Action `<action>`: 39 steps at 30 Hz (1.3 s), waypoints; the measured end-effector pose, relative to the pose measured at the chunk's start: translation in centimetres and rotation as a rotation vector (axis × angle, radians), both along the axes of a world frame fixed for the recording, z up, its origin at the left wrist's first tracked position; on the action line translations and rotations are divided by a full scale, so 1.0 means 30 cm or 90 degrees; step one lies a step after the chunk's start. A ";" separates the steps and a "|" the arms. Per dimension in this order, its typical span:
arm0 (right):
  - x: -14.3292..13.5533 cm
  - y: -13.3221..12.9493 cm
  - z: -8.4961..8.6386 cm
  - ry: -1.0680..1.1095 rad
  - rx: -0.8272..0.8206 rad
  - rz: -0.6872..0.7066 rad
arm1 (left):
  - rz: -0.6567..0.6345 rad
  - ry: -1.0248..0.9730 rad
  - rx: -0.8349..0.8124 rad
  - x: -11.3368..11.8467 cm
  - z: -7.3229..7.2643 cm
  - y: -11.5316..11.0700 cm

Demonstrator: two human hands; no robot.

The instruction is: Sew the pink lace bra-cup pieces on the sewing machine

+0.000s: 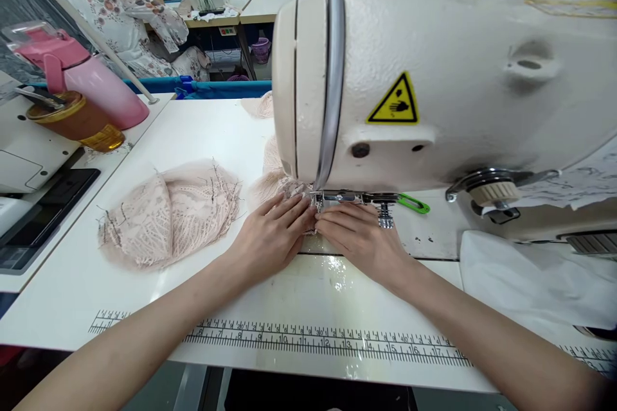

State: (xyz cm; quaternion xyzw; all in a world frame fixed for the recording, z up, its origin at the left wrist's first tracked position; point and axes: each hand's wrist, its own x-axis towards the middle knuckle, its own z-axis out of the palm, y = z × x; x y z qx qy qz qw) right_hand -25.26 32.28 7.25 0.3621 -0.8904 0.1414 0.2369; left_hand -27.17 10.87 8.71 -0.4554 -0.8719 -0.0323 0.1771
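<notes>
Beneath the head of a white sewing machine, pale pink lace fabric lies at the presser foot. My left hand rests on this lace just left of the foot, its fingers stretched out flat. On the other side, my right hand has its fingers drawn together at the lace edge near the foot; the fingertips are partly hidden. A separate stitched pink lace cup with loose dark thread ends lies on the table to the left.
A green thread snipper lies behind my right hand. White cloth sits at the right. A pink bottle, an amber cup and a phone stand or lie at left. Another person sits beyond the table.
</notes>
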 end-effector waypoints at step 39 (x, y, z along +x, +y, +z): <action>0.029 0.040 0.017 -0.039 -0.004 -0.100 | -0.047 -0.032 0.041 0.004 -0.014 -0.016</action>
